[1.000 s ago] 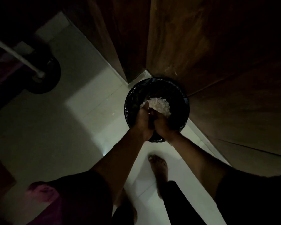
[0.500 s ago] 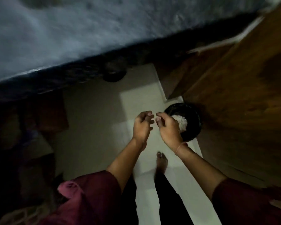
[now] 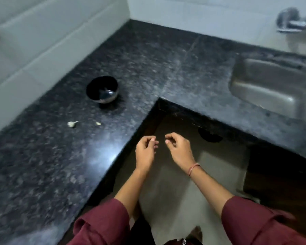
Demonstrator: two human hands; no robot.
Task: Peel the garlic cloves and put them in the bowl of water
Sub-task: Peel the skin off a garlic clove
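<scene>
**A:** While both forearms reach forward out of the maroon sleeves (image 3: 102,221), how are the hands set?

**B:** The left hand (image 3: 146,151) and right hand (image 3: 179,149) hang side by side above the floor (image 3: 175,191), just off the inner corner of the black granite tabletop (image 3: 42,165). They are near each other but not touching. On each, the fingers are loosely curled with the thumb close to the fingertips, and nothing shows between them. A thread bracelet (image 3: 193,169) circles the right wrist.

**A:** Where is the garlic?

**B:** One pale garlic clove (image 3: 72,123) with a short tail lies on the tabletop, off to the left and well apart from the hands. A smaller pale scrap (image 3: 98,123) lies near it on the right.

**A:** And the bowl?

**B:** A dark metal bowl (image 3: 102,89) stands upright farther back on the tabletop, beyond the clove and scrap. Its bottom shines and there is a pale smudge inside. The blur keeps me from telling whether that is water, a clove or only a reflection.

**A:** Any other container?

**B:** A steel sink (image 3: 272,85) is sunk into the tabletop on the right, below a blurred tap (image 3: 290,20) on the tiled wall.
</scene>
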